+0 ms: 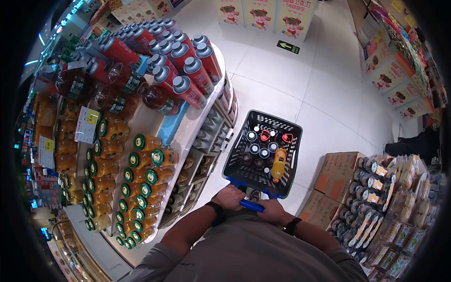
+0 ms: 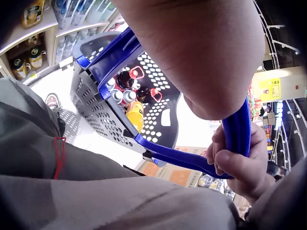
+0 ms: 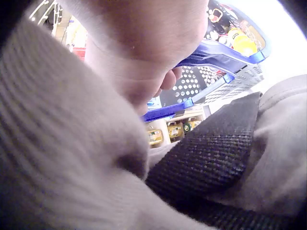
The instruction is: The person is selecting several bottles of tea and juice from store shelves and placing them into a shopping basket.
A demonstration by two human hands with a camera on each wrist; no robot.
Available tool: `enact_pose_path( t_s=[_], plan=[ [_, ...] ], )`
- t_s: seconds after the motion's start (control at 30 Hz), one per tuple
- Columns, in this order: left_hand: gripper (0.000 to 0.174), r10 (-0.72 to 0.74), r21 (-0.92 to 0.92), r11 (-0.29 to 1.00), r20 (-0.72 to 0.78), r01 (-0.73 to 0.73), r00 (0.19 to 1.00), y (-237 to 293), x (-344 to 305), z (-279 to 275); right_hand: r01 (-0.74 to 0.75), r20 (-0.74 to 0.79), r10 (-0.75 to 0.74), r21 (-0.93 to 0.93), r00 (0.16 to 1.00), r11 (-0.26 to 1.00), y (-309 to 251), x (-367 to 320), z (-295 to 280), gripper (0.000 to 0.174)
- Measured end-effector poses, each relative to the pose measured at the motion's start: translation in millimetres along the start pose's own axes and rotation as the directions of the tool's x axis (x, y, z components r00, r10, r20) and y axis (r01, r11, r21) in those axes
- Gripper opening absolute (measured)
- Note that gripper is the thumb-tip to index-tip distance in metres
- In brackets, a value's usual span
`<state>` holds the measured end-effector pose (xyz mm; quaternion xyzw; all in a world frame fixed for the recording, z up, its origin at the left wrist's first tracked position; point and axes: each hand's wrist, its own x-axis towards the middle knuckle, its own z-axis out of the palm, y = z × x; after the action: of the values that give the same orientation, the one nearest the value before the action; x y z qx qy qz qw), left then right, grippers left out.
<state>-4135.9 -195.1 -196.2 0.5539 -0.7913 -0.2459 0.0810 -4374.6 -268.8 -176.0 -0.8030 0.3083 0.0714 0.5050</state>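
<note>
A black shopping basket with rows of holes in its walls stands in front of the person, with a blue handle reaching back toward the body. My left hand grips the left part of this handle, and its fingers are mostly hidden in the left wrist view. Toward the other end, my right hand holds the handle, its fingers curled round the blue bar in the left wrist view. Inside the basket are an orange drink bottle and several dark bottles with white caps, two with red carry loops.
On the left, a shelf carries green-lidded jars, dark drink bottles and red cans. Cardboard boxes and packaged goods stand close on the right. Pale floor tiles stretch ahead toward printed display boxes.
</note>
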Motion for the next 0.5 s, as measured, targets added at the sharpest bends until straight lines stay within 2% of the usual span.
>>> enact_pose_path(
  t_s=[0.07, 0.13, 0.23, 0.37, 0.43, 0.5],
  plan=[
    [0.024, -0.012, -0.013, 1.0, 0.054, 0.013, 0.998, -8.0, 9.7, -4.8, 0.022, -0.039, -0.022, -0.001, 0.999, 1.0, 5.0, 9.4, -3.3, 0.031],
    [0.024, 0.063, -0.016, 0.998, -0.017, -0.063, 0.998, -16.7, 16.8, -5.8, 0.047, -0.05, -0.05, -0.064, 0.998, 0.997, 12.2, 16.2, -4.1, 0.029],
    [0.023, 0.085, -0.076, 0.993, -0.028, -0.087, 0.996, -27.3, 30.9, -10.9, 0.082, -0.057, -0.087, -0.08, 0.995, 0.993, 21.9, 28.3, -14.2, 0.025],
    [0.021, 0.107, -0.156, 0.982, -0.031, -0.111, 0.994, -45.1, 47.2, -20.2, 0.044, -0.106, -0.058, -0.134, 0.993, 0.99, 22.3, 43.9, -24.4, 0.02],
    [0.021, 0.116, -0.225, 0.968, 0.025, -0.107, 0.993, -53.0, 55.6, -22.6, 0.027, -0.17, -0.054, -0.16, 0.984, 0.987, 23.1, 50.2, -30.8, 0.02],
    [0.022, 0.13, -0.261, 0.958, 0.029, -0.118, 0.991, -59.3, 62.2, -29.4, 0.006, -0.157, -0.04, -0.215, 0.987, 0.977, 23.1, 57.3, -38.0, 0.02]
  ],
)
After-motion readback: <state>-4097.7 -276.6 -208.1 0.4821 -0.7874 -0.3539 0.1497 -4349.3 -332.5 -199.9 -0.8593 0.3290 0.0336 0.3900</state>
